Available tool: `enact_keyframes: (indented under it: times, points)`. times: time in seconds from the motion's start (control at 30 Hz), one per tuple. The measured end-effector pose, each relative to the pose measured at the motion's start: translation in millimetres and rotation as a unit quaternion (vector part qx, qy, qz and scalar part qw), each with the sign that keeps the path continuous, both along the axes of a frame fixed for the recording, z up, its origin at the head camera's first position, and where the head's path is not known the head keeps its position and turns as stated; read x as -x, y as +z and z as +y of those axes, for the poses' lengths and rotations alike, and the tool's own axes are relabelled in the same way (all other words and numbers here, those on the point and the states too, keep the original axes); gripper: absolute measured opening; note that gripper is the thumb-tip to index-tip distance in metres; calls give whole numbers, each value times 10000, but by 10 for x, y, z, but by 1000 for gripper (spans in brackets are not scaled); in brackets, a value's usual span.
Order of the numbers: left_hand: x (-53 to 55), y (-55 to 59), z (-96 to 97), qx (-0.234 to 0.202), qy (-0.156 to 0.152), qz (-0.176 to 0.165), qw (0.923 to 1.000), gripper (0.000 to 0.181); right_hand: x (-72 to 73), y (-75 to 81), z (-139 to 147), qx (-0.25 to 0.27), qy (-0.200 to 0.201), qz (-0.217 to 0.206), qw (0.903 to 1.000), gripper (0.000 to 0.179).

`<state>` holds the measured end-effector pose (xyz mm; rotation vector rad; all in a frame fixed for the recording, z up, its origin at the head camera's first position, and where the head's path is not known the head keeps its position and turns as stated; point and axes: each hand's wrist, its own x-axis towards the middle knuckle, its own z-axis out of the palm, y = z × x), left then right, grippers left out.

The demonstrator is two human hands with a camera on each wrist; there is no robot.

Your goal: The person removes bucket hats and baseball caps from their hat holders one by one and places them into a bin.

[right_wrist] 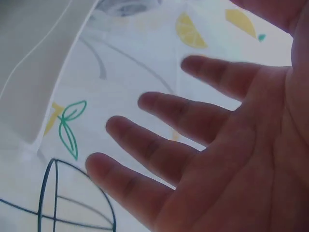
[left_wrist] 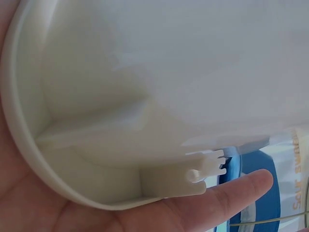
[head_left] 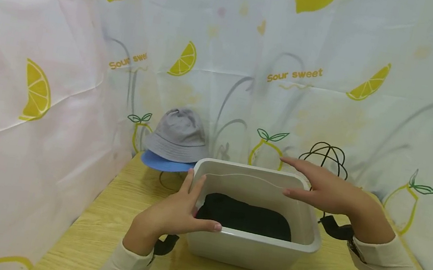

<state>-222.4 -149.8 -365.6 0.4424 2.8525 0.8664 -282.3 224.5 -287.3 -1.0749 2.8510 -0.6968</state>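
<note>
On a table [head_left: 113,222], a white bin [head_left: 240,252] is touched at its left side by the spread left hand [head_left: 174,213]; the right hand [head_left: 331,188] is held, fingers apart, near the right rim.

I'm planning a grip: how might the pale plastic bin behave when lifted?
The pale plastic bin looks stiff, standing boxy and unsagging. It's probably light for its size, being thin-walled. Its shiny rim may feel slippery.
</note>
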Motion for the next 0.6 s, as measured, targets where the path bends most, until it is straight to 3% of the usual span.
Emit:
enact_keyframes:
  times: [0.13,0.3,0.6]
  points:
    - [11,-10,-6,-13,-15,4,10000,132,-64,-58,109,284,-212,98,9993,80]
    - [17,-14,-9,-10,-16,7,10000,132,-138,-243,216,646,-438,222,9967,79]
    - [13,-27,-13,-29,-25,15,10000,132,-270,-615,310,1186,-703,-62,9904,84]
